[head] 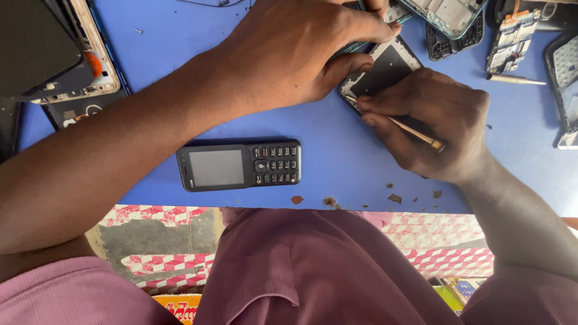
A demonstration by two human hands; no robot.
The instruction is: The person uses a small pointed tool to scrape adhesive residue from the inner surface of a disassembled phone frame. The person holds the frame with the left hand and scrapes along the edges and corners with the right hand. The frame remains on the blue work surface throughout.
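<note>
Your right hand point(430, 123) pinches a thin brass-tipped tool point(415, 132) between thumb and fingers, its point set at the lower left corner of the opened phone frame point(385, 69). Your left hand point(295, 51) is pressed down over that frame, thumb on its left edge and fingers curled over the top, pinning it to the blue bench point(337, 162). The frame lies at about one o'clock from the bench's middle, tilted, with its dark inner panel showing between your hands.

To do this well, I judge you should keep the left hand's weight steady so the frame cannot pivot, hold the tool low and nearly flat to the panel, and work the tip with small wrist motions rather than pushing hard; a slip here would run toward your left thumb.

Counting outward: one whole keypad phone point(239, 166) lies face up at seven o'clock from your hands, apart from them. One loose screwdriver point(515, 79) rests at three o'clock. At twelve to two o'clock there are at least two more stripped frames point(448, 15) and one bare circuit board point(512, 39). At ten o'clock sits a stack of dismantled handsets point(66, 54); how many I cannot tell. Several brown crumbs point(394, 197) dot the near edge.
</note>
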